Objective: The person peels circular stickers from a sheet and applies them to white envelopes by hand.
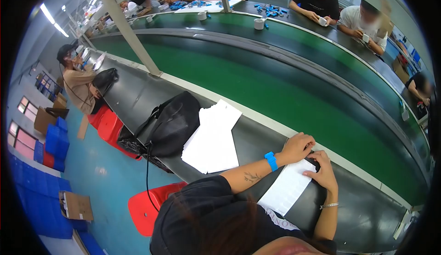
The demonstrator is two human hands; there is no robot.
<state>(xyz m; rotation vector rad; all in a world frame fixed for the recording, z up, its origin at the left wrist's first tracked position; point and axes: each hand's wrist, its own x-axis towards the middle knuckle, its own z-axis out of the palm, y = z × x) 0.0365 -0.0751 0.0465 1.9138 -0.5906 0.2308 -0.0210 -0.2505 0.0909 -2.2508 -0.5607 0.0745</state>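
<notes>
A long white sheet with faint rows, perhaps labels, lies slanted on the dark table before me. My left hand, with a blue band at the wrist, is at the sheet's far end with its fingers curled. Whatever those fingers hold, if anything, is hidden. At the sheet's far right corner, my right hand bends around the edge, its thumb on the paper and its index finger close to my left hand. A bracelet circles that wrist. Left of my arm is a loose pile of white paper.
A black bag stands beside the paper pile, with a cord hanging down. Beyond the table's pale edge runs a green conveyor belt. A metal post rises at the left. Red stools stand by the table. Several people sit across the belt.
</notes>
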